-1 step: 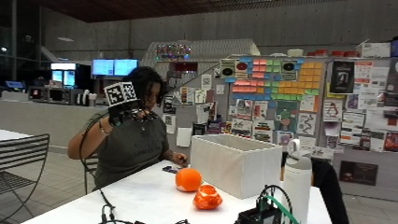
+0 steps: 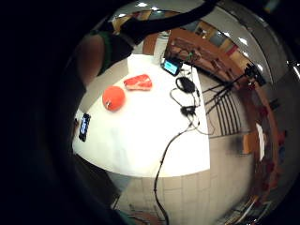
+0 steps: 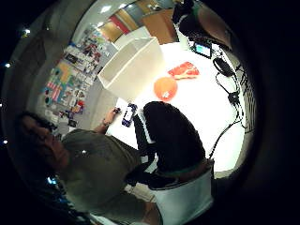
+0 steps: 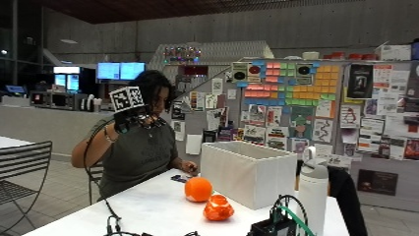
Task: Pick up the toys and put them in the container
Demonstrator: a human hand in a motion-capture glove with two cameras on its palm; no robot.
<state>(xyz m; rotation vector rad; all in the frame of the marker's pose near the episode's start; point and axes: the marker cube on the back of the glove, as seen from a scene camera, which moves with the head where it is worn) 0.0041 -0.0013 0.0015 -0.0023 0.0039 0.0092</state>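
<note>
the raised gloved right hand (image 4: 129, 120) hides its fingers; grip unclear. the white container's (image 4: 252, 172) inside is unseen.

Gloved right hand (image 4: 131, 120) fingers' pose indistinct, container (image 4: 252, 172) interior hidden
</note>
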